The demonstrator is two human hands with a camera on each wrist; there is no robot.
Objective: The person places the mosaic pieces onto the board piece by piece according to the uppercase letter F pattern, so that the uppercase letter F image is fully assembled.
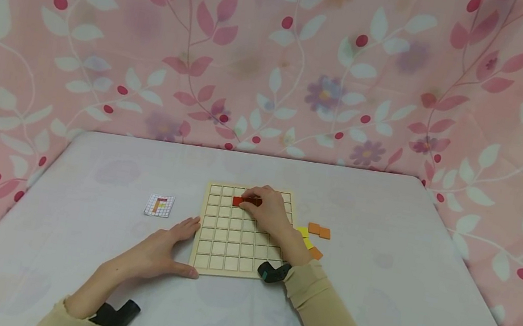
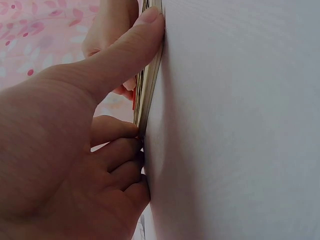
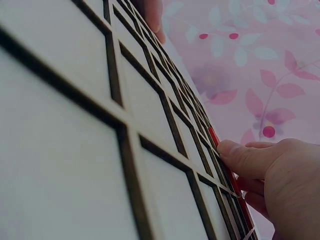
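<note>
Right hand (image 1: 266, 208) pinching red piece (image 1: 240, 201), grid board (image 1: 226, 249)

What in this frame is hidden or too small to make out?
- Red piece: head view, its right part hidden under the right hand.
- Pattern card: head view, too small to read.
- Yellow pieces: partly behind the right wrist.
- Grid board: left wrist view shows only its edge.

grid board (image 1: 232, 244) mid-table, card (image 1: 159, 205) to its left, loose tiles (image 1: 319, 231) to its right
</note>
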